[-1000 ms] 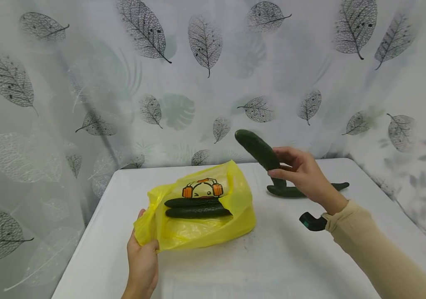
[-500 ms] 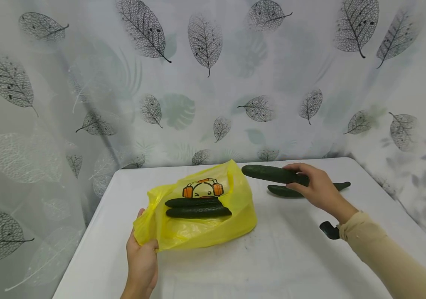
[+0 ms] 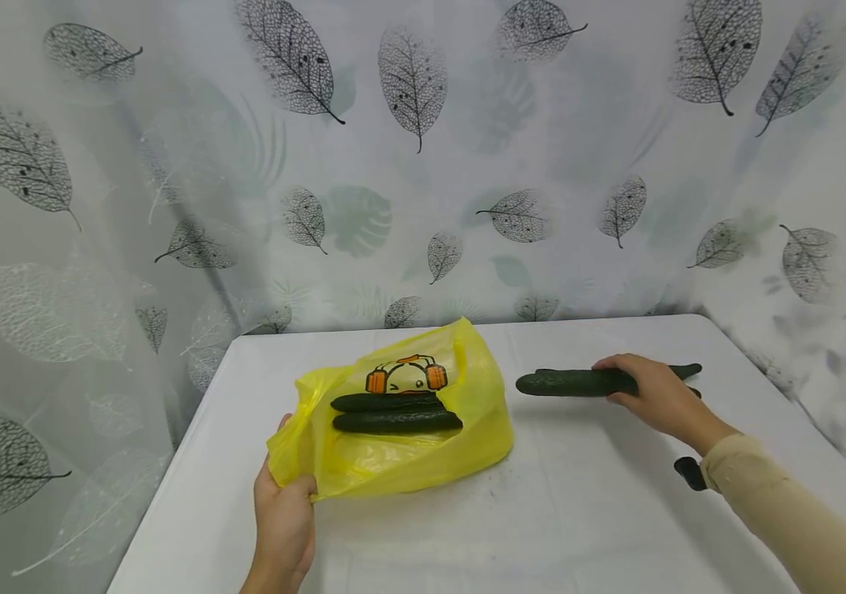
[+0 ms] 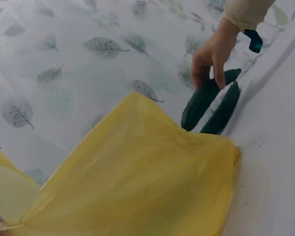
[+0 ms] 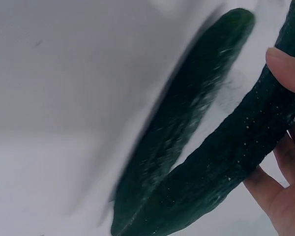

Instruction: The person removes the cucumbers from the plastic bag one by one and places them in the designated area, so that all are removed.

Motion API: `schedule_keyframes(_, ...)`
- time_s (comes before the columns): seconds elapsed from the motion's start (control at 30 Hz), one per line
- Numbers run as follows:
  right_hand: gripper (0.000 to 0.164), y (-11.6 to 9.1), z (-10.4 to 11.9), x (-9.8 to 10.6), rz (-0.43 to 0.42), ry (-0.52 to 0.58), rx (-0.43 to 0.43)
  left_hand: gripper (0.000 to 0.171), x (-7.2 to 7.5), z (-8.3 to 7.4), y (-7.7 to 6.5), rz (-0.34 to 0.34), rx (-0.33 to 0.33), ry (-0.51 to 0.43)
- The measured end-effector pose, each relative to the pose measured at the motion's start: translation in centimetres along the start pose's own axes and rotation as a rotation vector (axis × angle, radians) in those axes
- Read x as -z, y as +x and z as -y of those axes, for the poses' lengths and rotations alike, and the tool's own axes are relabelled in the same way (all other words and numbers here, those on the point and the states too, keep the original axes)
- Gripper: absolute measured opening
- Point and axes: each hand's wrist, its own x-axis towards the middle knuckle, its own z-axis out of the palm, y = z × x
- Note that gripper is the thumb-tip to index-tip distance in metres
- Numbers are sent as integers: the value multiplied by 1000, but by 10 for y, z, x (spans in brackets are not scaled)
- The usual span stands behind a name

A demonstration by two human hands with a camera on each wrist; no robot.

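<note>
My left hand (image 3: 285,524) grips the left edge of a yellow plastic bag (image 3: 408,478) printed with a cartoon face in orange headphones. Two dark green cucumbers (image 3: 396,421) lie inside the bag's mouth. To the right of the bag, my right hand (image 3: 656,400) holds another cucumber (image 3: 574,383) low over the table, thumb on one side and fingers on the other. Close beside it, partly hidden in the head view, a further cucumber (image 5: 187,98) lies on the table. In the left wrist view the bag covers much of the lower part, with the held cucumber (image 4: 199,105) beyond it.
A white-covered table (image 3: 541,520) spreads under everything. Behind it hangs a pale curtain (image 3: 423,190) with a leaf print. A small black device (image 3: 690,473) sits at my right wrist, by the beige sleeve (image 3: 779,495).
My right hand has lowered its cucumber from a raised, tilted position to nearly level beside the lying one, moving right. My left hand and the bag have stayed in place.
</note>
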Motion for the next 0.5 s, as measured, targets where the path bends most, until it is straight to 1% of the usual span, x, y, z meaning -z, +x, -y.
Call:
schedule_keyframes(0.13,47,-7,-10,-2,45,-33,-14,94,0,1,-1,7,11,8)
schedule_keyframes(0.23,47,-11,-15,-3,70,-46,-22,94,0,1,0,10,7,21)
schedule_keyframes(0.37,47,-14,-22,-6,84,-49,-23,93,0,1,0,13,11,42)
schedule_keyframes(0.5,48,-16,-29,-8,95,-48,-36,94,0,1,-1,11,20,39)
